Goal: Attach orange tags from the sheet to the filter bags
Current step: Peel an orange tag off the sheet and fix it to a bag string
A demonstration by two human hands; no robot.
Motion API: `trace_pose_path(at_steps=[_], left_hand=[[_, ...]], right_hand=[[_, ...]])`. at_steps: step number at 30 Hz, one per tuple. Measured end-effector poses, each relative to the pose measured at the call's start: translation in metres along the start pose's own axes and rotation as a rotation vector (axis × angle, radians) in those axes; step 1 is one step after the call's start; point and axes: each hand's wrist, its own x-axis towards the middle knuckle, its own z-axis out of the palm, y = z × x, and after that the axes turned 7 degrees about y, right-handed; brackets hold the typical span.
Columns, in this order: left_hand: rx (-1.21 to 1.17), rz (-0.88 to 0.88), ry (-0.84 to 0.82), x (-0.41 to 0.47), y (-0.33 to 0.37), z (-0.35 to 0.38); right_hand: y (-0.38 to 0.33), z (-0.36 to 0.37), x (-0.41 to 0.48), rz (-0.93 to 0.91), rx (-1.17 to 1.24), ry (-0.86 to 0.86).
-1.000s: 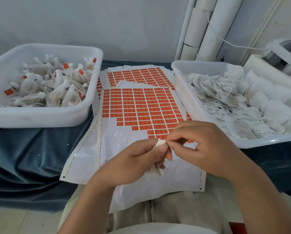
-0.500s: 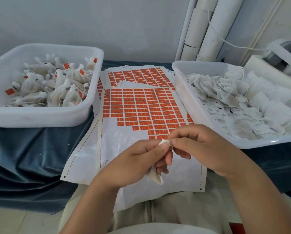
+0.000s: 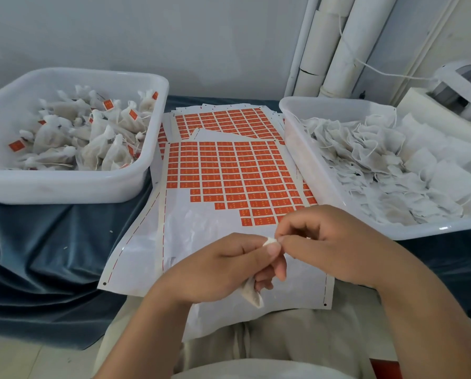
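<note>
Hands meet low over the lap. The left hand (image 3: pixel 223 269) has its fingers (image 3: pixel 279 265) curled round a small white mesh filter bag (image 3: pixel 253 296); the bag's tail hangs out below the palm and its top peeks up at the thumb. The right hand (image 3: pixel 330 247) pinches that top between thumb and forefinger tips. Just behind, a white backing sheet of orange rectangular tags (image 3: pixel 229 170) lies on the blue-cloth tabletop (image 3: pixel 51 255), its near part bare white. On the left, a white plastic tub (image 3: pixel 64 188) holds tagged bags (image 3: pixel 100 149). On the right, a second white tub (image 3: pixel 308 160) holds plain white bags (image 3: pixel 387 170).
</note>
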Motion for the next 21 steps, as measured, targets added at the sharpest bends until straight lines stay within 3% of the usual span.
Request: trace_pose_path(at_steps=[10,13,17,21], left_hand=[[0.043,-0.031,0.099,0.003,-0.002,-0.001],[-0.006,-0.022,0.126,0.003,-0.001,-0.003],[-0.054,-0.029,0.147,0.002,-0.002,-0.004],[-0.067,-0.037,0.108,0.001,-0.002,-0.006]], right_hand=[[0.007,0.008,0.007,-0.024,-0.008,0.224],[0.003,0.013,0.008,-0.124,-0.064,0.271],[-0.001,0.010,0.005,-0.297,-0.310,0.229],[0.000,0.004,0.004,-0.321,-0.336,0.193]])
